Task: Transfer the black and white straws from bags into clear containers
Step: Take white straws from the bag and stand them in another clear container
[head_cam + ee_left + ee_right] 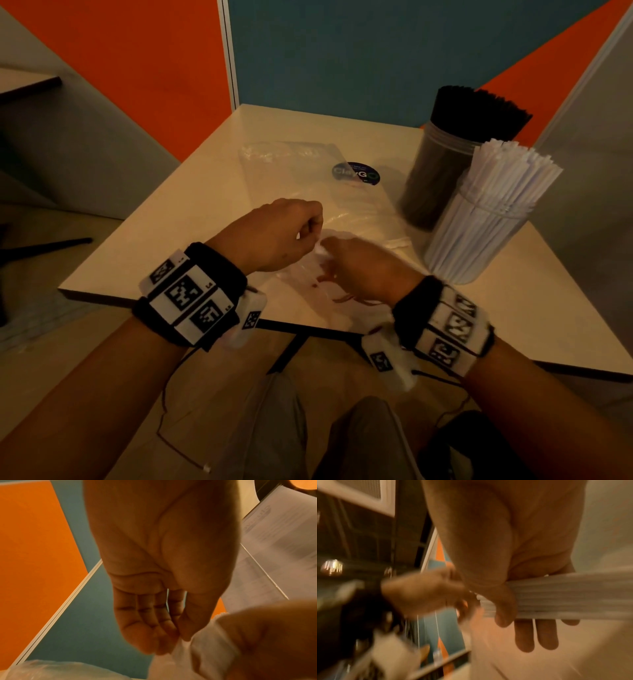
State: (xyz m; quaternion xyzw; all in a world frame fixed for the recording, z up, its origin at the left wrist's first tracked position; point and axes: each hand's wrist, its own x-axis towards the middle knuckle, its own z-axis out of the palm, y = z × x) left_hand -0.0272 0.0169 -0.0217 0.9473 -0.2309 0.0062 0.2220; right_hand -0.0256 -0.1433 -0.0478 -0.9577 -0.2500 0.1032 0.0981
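Both hands are working close together over the near part of the pale beige square table (205,192). The right hand (363,263) grips a flat bundle of white plastic straws (565,599): in the right wrist view the thumb presses across the top of the bundle while the other fingers (537,635) reach underneath it, and the straws run out sideways past the palm. The left hand (274,236) sits just beside it, fingers curled in, and its thumb and fingertips appear to pinch the edge of a thin clear plastic bag (181,654) right where the two hands meet; the motion blur keeps me from seeing that pinch cleanly. A crumpled clear plastic bag (308,298) lies on the table under the hands, and another flat clear plastic bag (294,164) lies further back, beside a round dark sticker (356,173) with pale lettering. To the right, well clear of the hands, stand two tall clear cylindrical containers: the nearer one (479,236) is packed with upright white straws (513,164), and the one just behind it (431,174) is packed with upright black straws (479,109). Orange and teal partition panels (325,51) close in the table at the back.
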